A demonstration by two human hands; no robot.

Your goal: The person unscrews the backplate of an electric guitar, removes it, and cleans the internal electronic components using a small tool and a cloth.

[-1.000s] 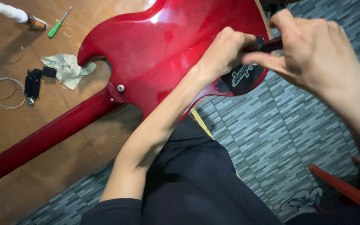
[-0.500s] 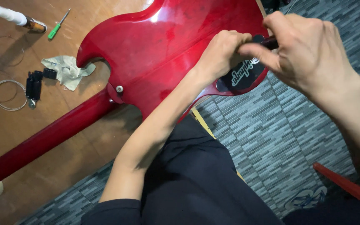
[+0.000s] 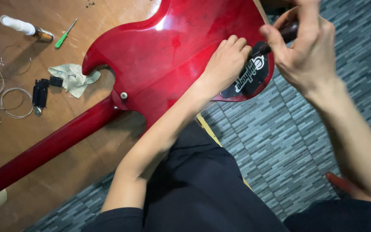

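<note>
The fingers of the right hand are closed around the dark handle of a screwdriver, thumb on one side and the other fingers bent over the top. Its tip points down to the black cover plate on the back of the red guitar. The fingers of the left hand are curled into a loose fist and rest on the guitar, just beside the plate; I cannot tell if they pinch something small.

The plate lies flat in its place on the body, so it seems not yet removed; whether its screws are loose or tight is too small to see. The work at the plate looks to be in the middle.

The left forearm comes from below and goes up across the guitar body, wrist nearly straight. The right forearm comes from the lower right, and its wrist bends so the hand stands over the plate.

The guitar lies face down, its body over the right edge of the counter and its neck running to the lower left corner. Near the left edge are coiled strings, a cloth, a small black part, a green screwdriver and a white tube.
</note>
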